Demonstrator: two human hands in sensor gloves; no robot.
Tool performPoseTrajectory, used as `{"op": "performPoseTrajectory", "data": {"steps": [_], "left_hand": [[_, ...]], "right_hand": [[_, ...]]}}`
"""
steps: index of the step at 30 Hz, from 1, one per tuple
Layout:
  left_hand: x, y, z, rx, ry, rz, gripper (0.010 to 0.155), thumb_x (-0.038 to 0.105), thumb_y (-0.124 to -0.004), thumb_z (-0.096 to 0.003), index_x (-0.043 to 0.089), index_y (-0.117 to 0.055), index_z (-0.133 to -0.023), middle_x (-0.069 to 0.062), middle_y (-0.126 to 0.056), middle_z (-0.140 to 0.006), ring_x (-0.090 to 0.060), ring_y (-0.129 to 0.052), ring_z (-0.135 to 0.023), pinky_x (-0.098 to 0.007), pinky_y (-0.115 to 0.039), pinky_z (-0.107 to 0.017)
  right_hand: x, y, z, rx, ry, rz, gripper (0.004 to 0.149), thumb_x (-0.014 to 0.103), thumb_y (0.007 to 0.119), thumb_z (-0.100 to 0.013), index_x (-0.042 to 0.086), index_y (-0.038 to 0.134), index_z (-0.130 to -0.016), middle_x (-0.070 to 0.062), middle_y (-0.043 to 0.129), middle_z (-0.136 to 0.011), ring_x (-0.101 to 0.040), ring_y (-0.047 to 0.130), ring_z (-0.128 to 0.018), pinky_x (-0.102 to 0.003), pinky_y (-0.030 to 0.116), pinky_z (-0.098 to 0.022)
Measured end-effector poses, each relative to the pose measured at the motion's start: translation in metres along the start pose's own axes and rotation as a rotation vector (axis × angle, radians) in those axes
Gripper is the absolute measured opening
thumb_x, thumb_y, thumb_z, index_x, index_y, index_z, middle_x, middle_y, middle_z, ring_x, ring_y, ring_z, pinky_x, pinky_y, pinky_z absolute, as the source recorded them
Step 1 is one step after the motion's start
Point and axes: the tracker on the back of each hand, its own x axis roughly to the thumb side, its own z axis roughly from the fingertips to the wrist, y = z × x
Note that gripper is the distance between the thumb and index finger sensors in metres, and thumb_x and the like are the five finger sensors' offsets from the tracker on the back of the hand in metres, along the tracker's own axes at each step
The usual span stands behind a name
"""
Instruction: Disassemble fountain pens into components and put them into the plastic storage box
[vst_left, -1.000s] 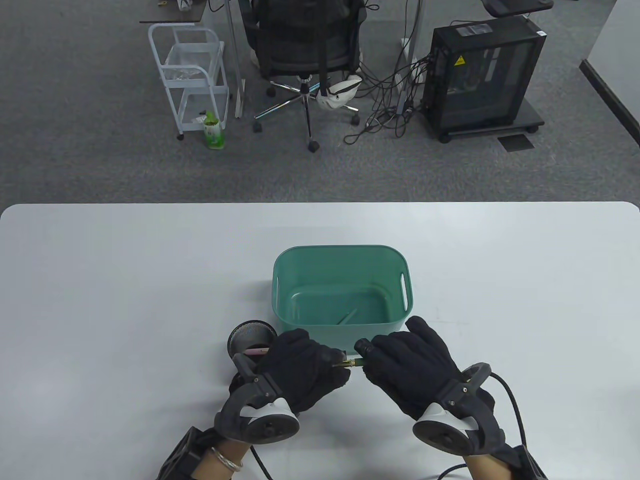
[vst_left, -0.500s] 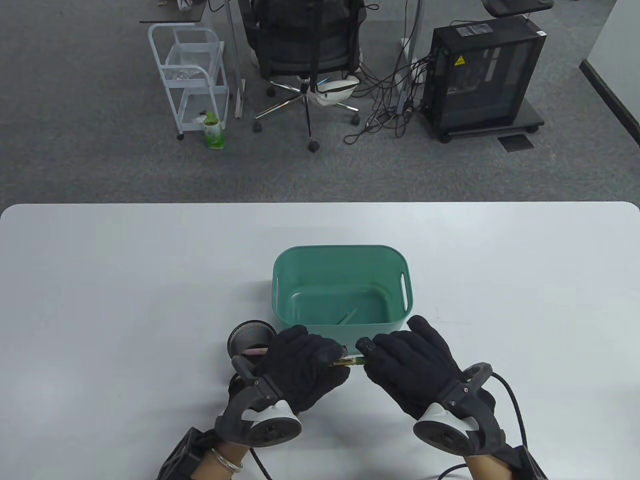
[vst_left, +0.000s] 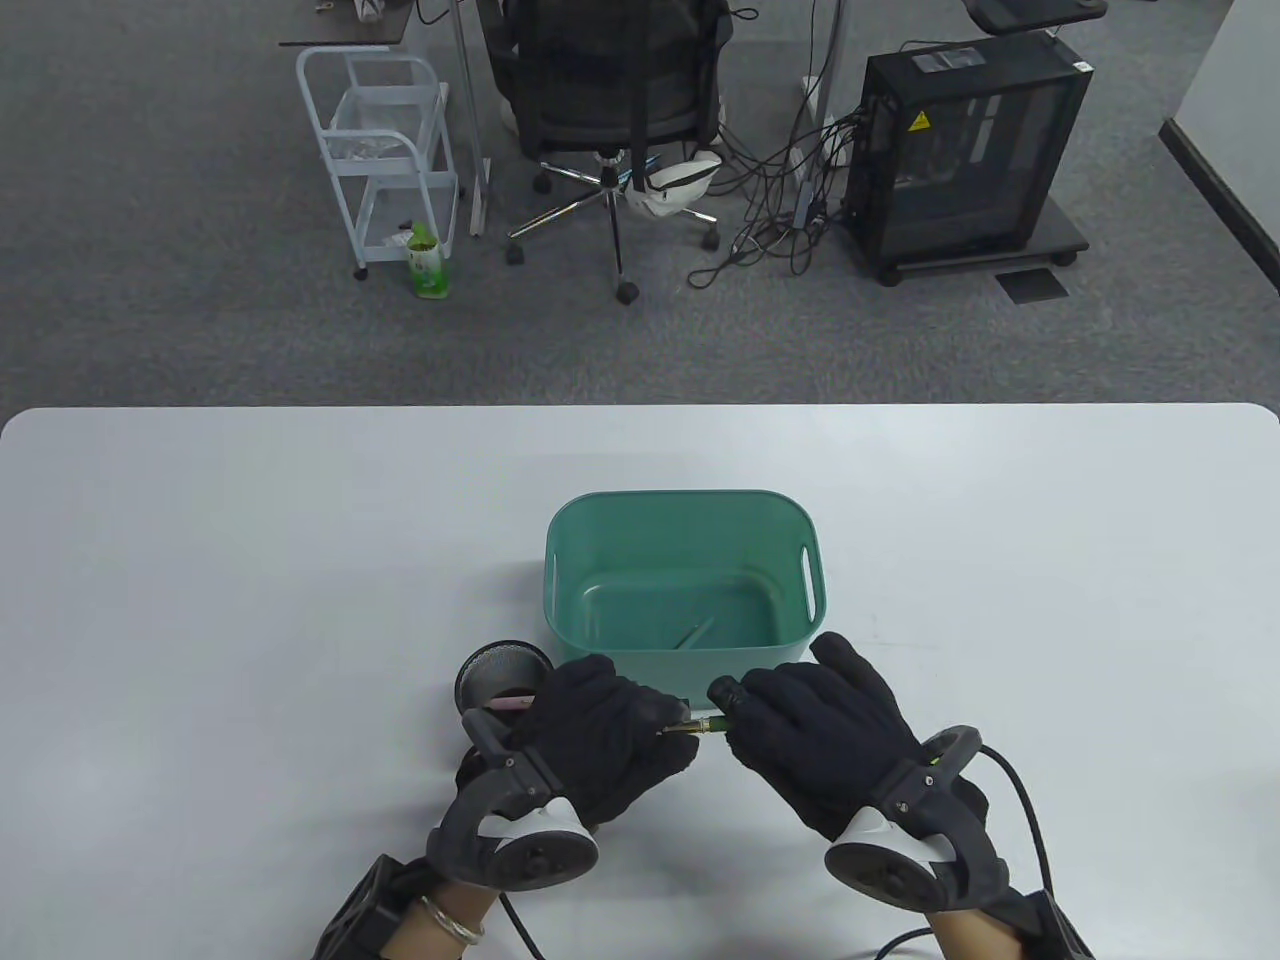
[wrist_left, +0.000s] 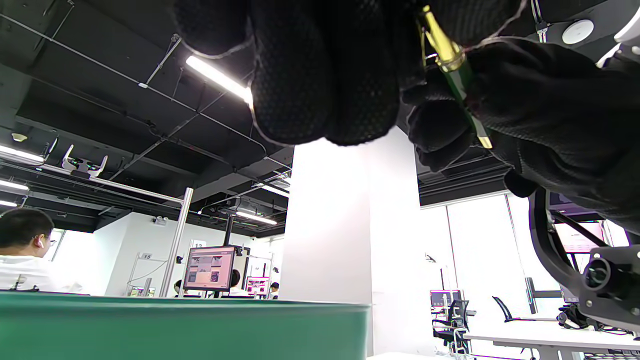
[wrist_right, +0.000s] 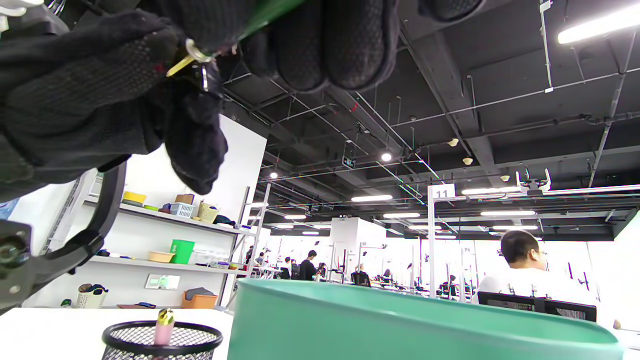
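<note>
A green fountain pen (vst_left: 703, 725) with gold trim is held level just in front of the green plastic storage box (vst_left: 812, 590). My left hand (vst_left: 612, 735) pinches its gold end; in the left wrist view the gold and green pen (wrist_left: 455, 70) shows between the gloved fingers. My right hand (vst_left: 815, 725) grips the green barrel (wrist_right: 265, 15). A thin pen part (vst_left: 692, 634) lies on the box floor. A pink pen (vst_left: 512, 702) stands in the black mesh pen holder (vst_left: 500, 668), the pink pen (wrist_right: 163, 326) also showing in the right wrist view.
The mesh holder (wrist_right: 161, 340) stands just left of the box (wrist_right: 400, 325), behind my left hand. White table (vst_left: 200, 600) spreads to both sides. Beyond the far edge are an office chair (vst_left: 610, 90), a white cart (vst_left: 385, 150) and a computer tower (vst_left: 965, 150).
The hands have hardly moved. The left hand shifted slightly on the pen's gold end, and the pen stays held between both hands.
</note>
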Motion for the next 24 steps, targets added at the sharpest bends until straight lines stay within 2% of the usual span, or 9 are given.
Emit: {"op": "performPoseTrajectory", "data": {"steps": [11, 19, 24], "left_hand": [[-0.0012, 0.0008, 0.0005, 0.009, 0.001, 0.010, 0.051, 0.051, -0.056, -0.0676, 0.013, -0.088, -0.080, -0.001, -0.106, -0.065, -0.020, -0.103, -0.056, -0.048, -0.072, -0.068], [-0.0010, 0.0013, 0.0010, -0.006, 0.015, -0.012, 0.057, 0.056, -0.063, -0.0658, 0.013, -0.073, -0.101, -0.005, -0.095, -0.090, -0.025, -0.095, -0.078, -0.052, -0.064, -0.075], [-0.0003, 0.0022, 0.0011, 0.008, 0.017, -0.022, 0.052, 0.053, -0.068, -0.0656, 0.013, -0.071, -0.100, -0.004, -0.093, -0.091, -0.024, -0.094, -0.080, -0.052, -0.064, -0.076]], "right_hand": [[0.0015, 0.0002, 0.0002, -0.002, -0.006, -0.002, 0.044, 0.045, 0.071, -0.057, 0.031, 0.080, -0.098, 0.008, 0.083, -0.092, -0.014, 0.084, -0.083, -0.053, 0.054, -0.081], [0.0012, 0.0002, 0.0004, -0.005, -0.005, 0.001, 0.044, 0.045, 0.071, -0.057, 0.031, 0.080, -0.098, 0.008, 0.083, -0.092, -0.014, 0.084, -0.083, -0.053, 0.054, -0.081], [0.0008, 0.0001, 0.0003, -0.008, -0.003, 0.004, 0.044, 0.045, 0.070, -0.058, 0.031, 0.080, -0.098, 0.007, 0.082, -0.092, -0.014, 0.084, -0.083, -0.053, 0.054, -0.081]]}}
